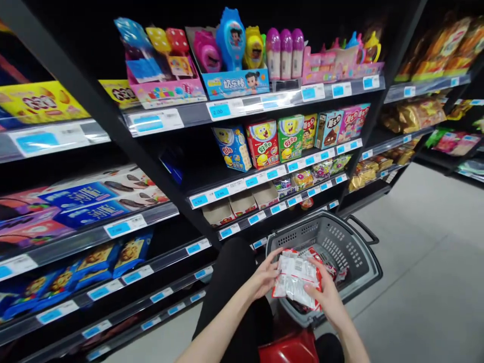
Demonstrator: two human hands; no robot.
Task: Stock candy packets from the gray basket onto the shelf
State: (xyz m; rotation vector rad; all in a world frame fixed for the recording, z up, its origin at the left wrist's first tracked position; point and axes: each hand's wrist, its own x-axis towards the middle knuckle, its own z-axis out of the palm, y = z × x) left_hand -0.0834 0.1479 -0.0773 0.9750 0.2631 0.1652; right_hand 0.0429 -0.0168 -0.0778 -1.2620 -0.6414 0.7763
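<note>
Between my two hands, over the near side of a grey shopping basket point(355, 244), are white-and-red snack packets point(297, 275) with shiny wrappers. My left hand point(267, 276) grips their left edge, its fingers curled round the side. On the right edge, my right hand point(321, 287) holds them with thumb on top and fingers along the far side. I cannot tell exactly how many packets are in the hold. More red-and-white packets point(340, 272) lie inside the basket, partly hidden behind my right hand.
Shelves rise in front, with boxed snacks point(262, 143), open cardboard trays point(242, 204) and toy candies point(231, 40). Blue snack packs point(94, 259) fill the left rack. The basket's black handle point(363, 229) sticks out to the right, over the grey floor point(427, 272). A red shiny object point(289, 348) is by my legs.
</note>
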